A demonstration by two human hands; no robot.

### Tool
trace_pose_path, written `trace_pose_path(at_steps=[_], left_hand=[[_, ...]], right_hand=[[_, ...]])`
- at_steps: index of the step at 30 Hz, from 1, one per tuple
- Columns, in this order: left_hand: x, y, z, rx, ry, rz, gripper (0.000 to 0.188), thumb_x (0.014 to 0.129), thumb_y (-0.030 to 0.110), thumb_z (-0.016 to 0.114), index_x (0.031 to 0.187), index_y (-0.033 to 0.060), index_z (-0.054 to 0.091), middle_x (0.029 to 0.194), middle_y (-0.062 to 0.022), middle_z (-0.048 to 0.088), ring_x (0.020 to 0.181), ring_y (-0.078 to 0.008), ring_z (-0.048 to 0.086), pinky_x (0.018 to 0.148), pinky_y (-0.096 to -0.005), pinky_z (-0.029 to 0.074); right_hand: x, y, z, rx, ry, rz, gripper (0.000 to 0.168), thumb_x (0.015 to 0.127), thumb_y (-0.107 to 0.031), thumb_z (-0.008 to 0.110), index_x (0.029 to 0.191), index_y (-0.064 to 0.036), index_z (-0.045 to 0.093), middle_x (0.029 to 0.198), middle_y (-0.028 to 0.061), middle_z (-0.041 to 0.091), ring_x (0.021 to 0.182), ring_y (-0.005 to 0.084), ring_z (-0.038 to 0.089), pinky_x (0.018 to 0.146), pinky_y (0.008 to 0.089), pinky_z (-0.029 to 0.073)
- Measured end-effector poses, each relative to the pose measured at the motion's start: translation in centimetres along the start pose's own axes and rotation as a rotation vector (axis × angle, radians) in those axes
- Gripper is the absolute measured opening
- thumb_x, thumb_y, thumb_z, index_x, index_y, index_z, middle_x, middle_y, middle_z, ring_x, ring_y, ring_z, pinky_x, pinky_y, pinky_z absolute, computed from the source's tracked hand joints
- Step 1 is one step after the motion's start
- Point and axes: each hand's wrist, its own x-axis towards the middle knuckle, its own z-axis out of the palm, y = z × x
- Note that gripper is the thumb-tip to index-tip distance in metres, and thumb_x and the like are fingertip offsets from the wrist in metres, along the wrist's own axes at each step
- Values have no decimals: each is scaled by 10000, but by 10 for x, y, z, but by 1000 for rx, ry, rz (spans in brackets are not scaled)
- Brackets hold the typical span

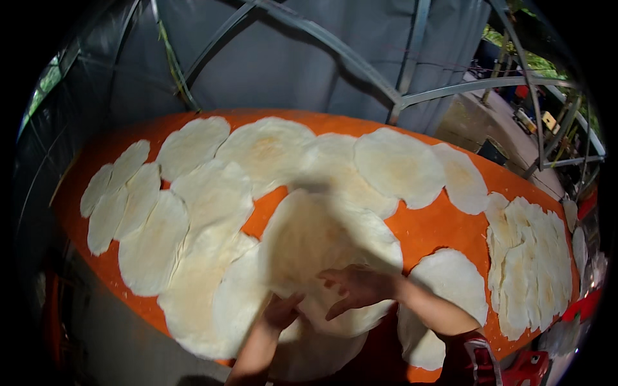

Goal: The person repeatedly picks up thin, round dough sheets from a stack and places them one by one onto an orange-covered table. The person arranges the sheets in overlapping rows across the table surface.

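Many thin round flatbreads (396, 164), pale with faint brown patches, lie overlapping on an orange-covered table (429, 222). My left hand (282, 311) is at the lower middle, against the near edge of a blurred flatbread (304, 236) in front of me. My right hand (355, 287) is just to its right, fingers spread over the same bread's near part. Whether either hand grips the bread or only touches it does not show. Shadow falls across the bread. Another flatbread (449, 280) lies beside my right forearm.
Folded or closely stacked flatbreads (526, 265) lie at the table's right end. Behind the table stand a grey sheet wall (289, 62) and metal frame bars (405, 91). A red plastic stool or chair (528, 369) is at the lower right.
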Motion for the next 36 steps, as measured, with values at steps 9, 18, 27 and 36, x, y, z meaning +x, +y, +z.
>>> trace_pose_path(at_steps=[9, 18, 27, 36], left_hand=[[3, -5, 10, 447, -1, 146, 653, 670, 75, 677, 1222, 15, 333, 1145, -100, 464, 1055, -221, 462, 871, -361, 403], [6, -14, -2, 285, -15, 171, 670, 721, 135, 646, 1257, 16, 262, 1180, -106, 431, 1076, -221, 442, 894, -361, 382], [-9, -39, -27, 183, 167, 280, 384, 881, 233, 417, 1167, -23, 407, 1113, -130, 500, 1032, -237, 481, 888, -375, 402], [-76, 2, -12, 355, 639, 152, 565, 839, 403, 444, 1221, -7, 366, 778, -96, 527, 675, -201, 518, 583, -337, 437]], right_hand=[[28, 27, 77, 383, 389, -81, 1113, 489, -332, 813, 1322, -51, 131, 1278, 191, 315, 1151, 314, 372, 887, 380, 384], [19, 21, 77, 611, 446, 8, 1056, 509, -383, 794, 1295, -21, 189, 1236, 183, 374, 1068, 313, 461, 860, 380, 407], [65, 74, 158, -219, 629, 34, 416, 892, -270, 368, 1258, -83, 307, 1120, 104, 471, 960, 232, 496, 799, 352, 406], [-148, 192, -102, 406, 1364, 612, 501, 668, -179, 595, 1085, 56, 447, 849, 99, 547, 753, 143, 524, 672, 279, 446]])
